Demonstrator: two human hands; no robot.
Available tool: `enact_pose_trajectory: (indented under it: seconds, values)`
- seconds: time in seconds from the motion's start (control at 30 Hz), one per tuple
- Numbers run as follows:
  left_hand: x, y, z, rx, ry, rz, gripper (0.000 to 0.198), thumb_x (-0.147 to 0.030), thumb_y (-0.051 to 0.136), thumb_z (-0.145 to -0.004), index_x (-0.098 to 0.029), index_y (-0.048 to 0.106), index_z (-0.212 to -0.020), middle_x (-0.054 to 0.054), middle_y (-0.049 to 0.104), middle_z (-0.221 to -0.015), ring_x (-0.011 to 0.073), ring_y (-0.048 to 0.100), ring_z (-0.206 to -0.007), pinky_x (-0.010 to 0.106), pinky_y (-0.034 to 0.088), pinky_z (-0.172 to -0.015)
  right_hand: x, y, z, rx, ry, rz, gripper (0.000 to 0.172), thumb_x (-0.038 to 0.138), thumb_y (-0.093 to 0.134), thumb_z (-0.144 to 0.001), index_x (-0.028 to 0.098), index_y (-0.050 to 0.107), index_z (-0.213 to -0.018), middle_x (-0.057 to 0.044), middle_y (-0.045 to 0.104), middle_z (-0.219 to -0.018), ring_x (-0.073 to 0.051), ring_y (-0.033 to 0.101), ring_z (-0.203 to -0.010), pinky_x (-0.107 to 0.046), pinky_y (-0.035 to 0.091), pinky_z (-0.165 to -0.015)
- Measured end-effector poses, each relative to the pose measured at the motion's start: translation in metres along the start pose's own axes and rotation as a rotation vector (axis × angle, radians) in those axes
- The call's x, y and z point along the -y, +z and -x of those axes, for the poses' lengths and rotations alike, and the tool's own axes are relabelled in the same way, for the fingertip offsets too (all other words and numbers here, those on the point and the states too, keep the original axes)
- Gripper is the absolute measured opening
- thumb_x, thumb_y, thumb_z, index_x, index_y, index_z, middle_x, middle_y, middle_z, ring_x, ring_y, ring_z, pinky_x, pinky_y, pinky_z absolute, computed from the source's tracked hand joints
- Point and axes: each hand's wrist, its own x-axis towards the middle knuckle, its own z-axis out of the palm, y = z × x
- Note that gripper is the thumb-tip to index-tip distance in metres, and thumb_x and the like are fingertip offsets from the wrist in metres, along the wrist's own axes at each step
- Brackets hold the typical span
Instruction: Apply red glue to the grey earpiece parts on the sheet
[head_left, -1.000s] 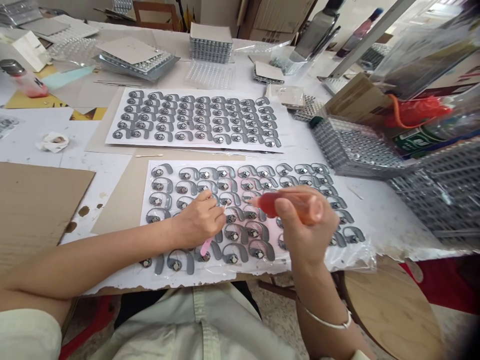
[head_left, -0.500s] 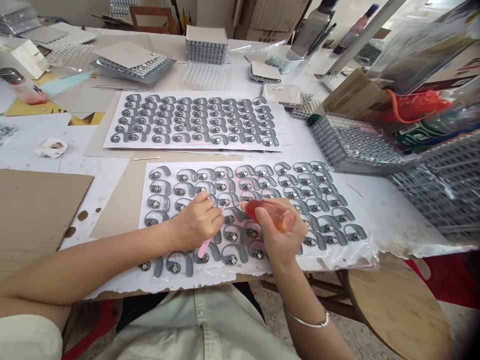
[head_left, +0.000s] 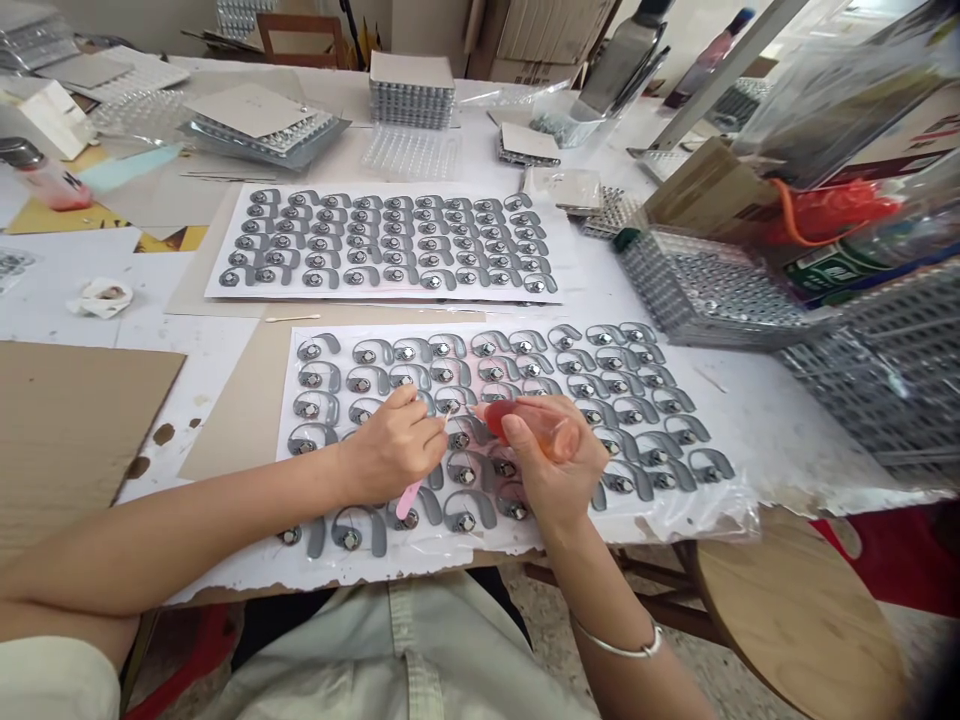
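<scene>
My left hand point(head_left: 401, 445) is closed round a slim tool with a flat pink end point(head_left: 408, 499) sticking out below the fist. By its thumb a small pale tip point(head_left: 448, 412) shows; whether it belongs to the same tool I cannot tell. In my right hand point(head_left: 566, 465) is a small squeeze bottle point(head_left: 551, 430) of red-orange liquid, tilted with its thin nozzle pointing left. Both tips meet over a grey ear-hook earphone part point(head_left: 451, 402) in the middle of the near sheet point(head_left: 300, 345). Rows of similar grey hooks with round metallic pieces surround it, some hidden under my hands.
A second sheet of grey hooks point(head_left: 390, 240) lies behind. Stacked clear trays point(head_left: 412, 95) stand at the back, more trays point(head_left: 712, 285) at the right. A cotton swab point(head_left: 292, 318) and cardboard point(head_left: 82, 430) lie left. A wooden stool point(head_left: 802, 620) stands right of me.
My right hand and the squeeze bottle have shifted very slightly left, and the bottle's body has tilted a little. My left hand stays almost where it was.
</scene>
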Motion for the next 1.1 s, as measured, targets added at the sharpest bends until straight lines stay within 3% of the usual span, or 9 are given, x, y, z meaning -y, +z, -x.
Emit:
enact_pose_trajectory:
  seconds: [0.27, 0.47, 0.8, 1.1]
  values:
    - [-0.003, -0.001, 0.002, 0.016, -0.018, 0.061, 0.018, -0.003, 0.047, -0.083, -0.012, 0.059, -0.074, 0.009, 0.067, -0.078, 0.0172, 0.049, -0.063, 0.037, 0.039, -0.068, 0.007, 0.001, -0.007, 0.022, -0.070, -0.021, 0.016, 0.027, 0.069, -0.077, 0.020, 0.063, -0.089, -0.003, 0.063, -0.081, -0.016, 0.060, -0.075, -0.033, 0.051, -0.071]
    - [-0.001, 0.003, 0.007, -0.117, -0.065, 0.173, 0.030, 0.003, 0.041, -0.081, -0.016, 0.060, -0.093, 0.008, 0.070, -0.089, 0.0193, 0.057, -0.070, 0.043, 0.042, -0.079, 0.016, 0.001, -0.002, 0.055, -0.089, -0.090, 0.024, 0.035, 0.068, -0.076, 0.019, 0.061, -0.092, -0.005, 0.060, -0.079, -0.017, 0.059, -0.074, -0.031, 0.052, -0.068]
    - [0.012, -0.001, 0.003, -0.063, -0.058, 0.278, 0.015, -0.009, 0.051, -0.087, -0.019, 0.056, -0.098, 0.003, 0.070, -0.088, 0.0133, 0.061, -0.067, 0.032, 0.043, -0.076, 0.009, 0.008, 0.004, 0.015, -0.168, -0.110, 0.035, 0.046, 0.067, -0.076, 0.017, 0.060, -0.094, -0.007, 0.060, -0.081, -0.015, 0.058, -0.073, -0.027, 0.053, -0.066]
    - [0.015, 0.003, 0.010, -0.038, -0.054, 0.292, 0.019, -0.008, 0.052, -0.086, -0.020, 0.056, -0.100, 0.004, 0.070, -0.089, 0.0150, 0.060, -0.068, 0.035, 0.042, -0.076, 0.006, 0.011, 0.006, 0.008, -0.187, -0.087, 0.038, 0.050, 0.066, -0.075, 0.016, 0.061, -0.093, -0.006, 0.060, -0.080, -0.014, 0.058, -0.071, -0.026, 0.052, -0.065]
